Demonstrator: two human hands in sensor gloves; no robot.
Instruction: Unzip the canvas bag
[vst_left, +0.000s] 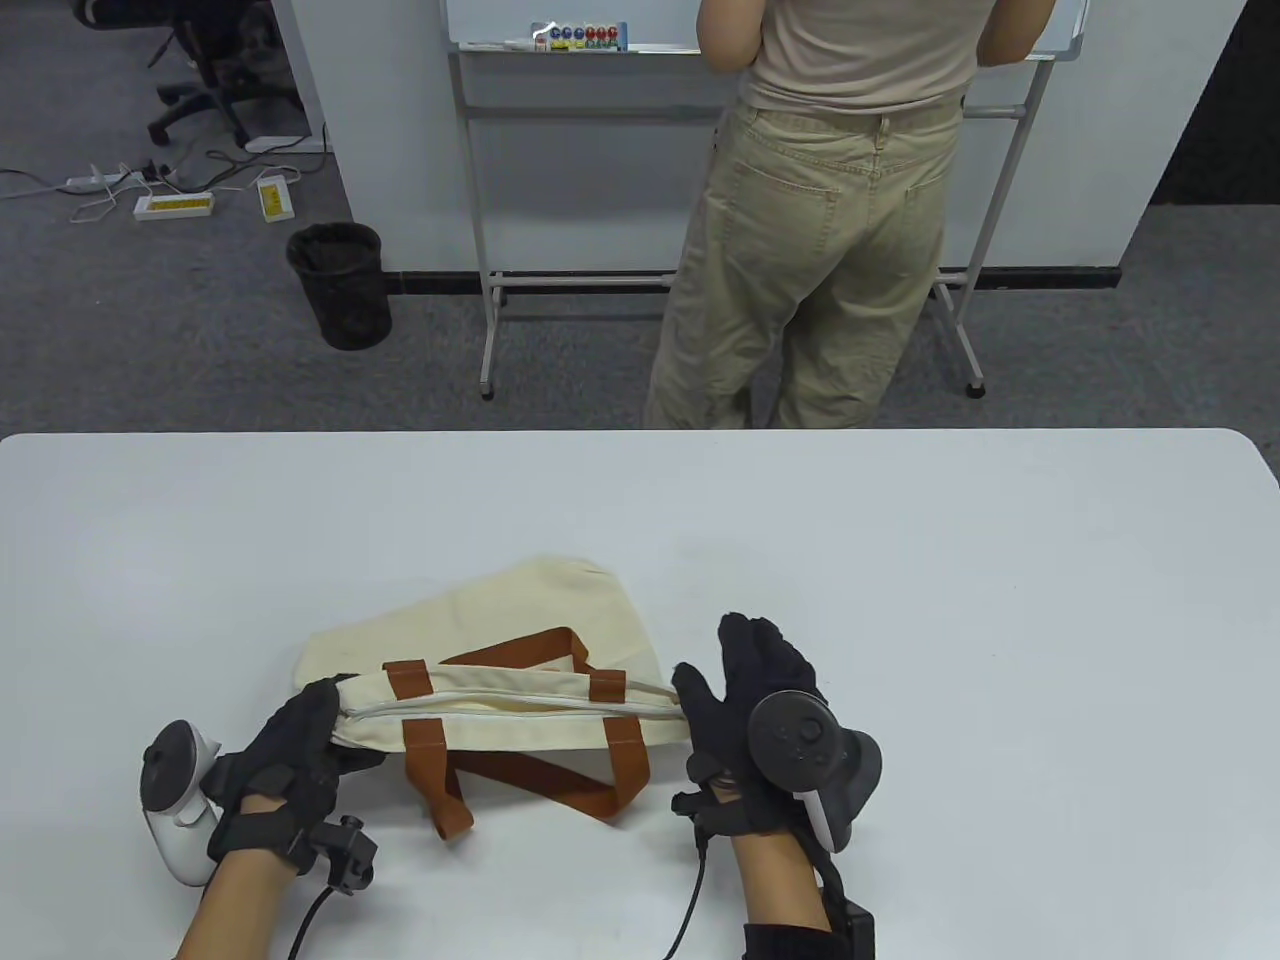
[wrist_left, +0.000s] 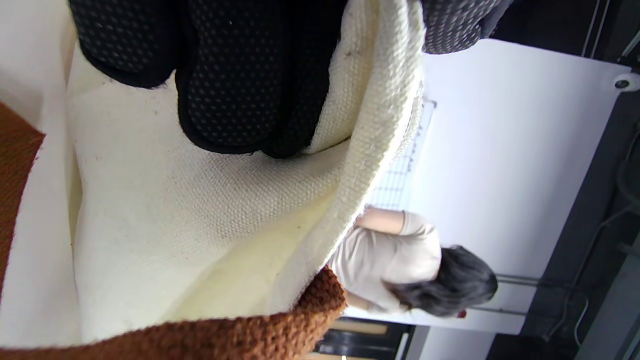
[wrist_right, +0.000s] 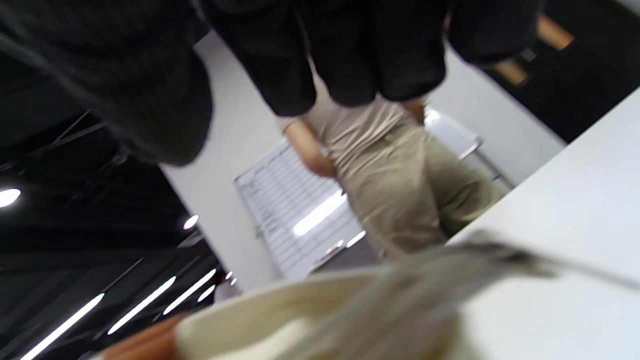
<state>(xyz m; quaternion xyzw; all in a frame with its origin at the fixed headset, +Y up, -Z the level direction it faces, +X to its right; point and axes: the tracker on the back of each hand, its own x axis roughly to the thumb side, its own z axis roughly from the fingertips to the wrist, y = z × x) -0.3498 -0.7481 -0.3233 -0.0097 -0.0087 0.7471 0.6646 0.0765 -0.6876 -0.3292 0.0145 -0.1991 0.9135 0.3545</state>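
A cream canvas bag (vst_left: 500, 630) with brown straps (vst_left: 540, 775) lies on its side on the white table (vst_left: 1000, 600), near the front edge. Its zipper (vst_left: 500, 700) runs left to right along the top edge and looks closed. My left hand (vst_left: 320, 720) grips the bag's left end; in the left wrist view its fingers (wrist_left: 235, 75) press into the canvas (wrist_left: 175, 225). My right hand (vst_left: 720, 665) is at the bag's right end with fingers spread, thumb beside the zipper's tail. In the right wrist view the fingers (wrist_right: 350, 60) hang above the blurred grey zipper tail (wrist_right: 450, 270), apart from it.
A person in beige clothes (vst_left: 830, 200) stands just beyond the table's far edge, facing a whiteboard on a stand (vst_left: 480, 200). A black bin (vst_left: 340, 285) and power strips lie on the floor at the back left.
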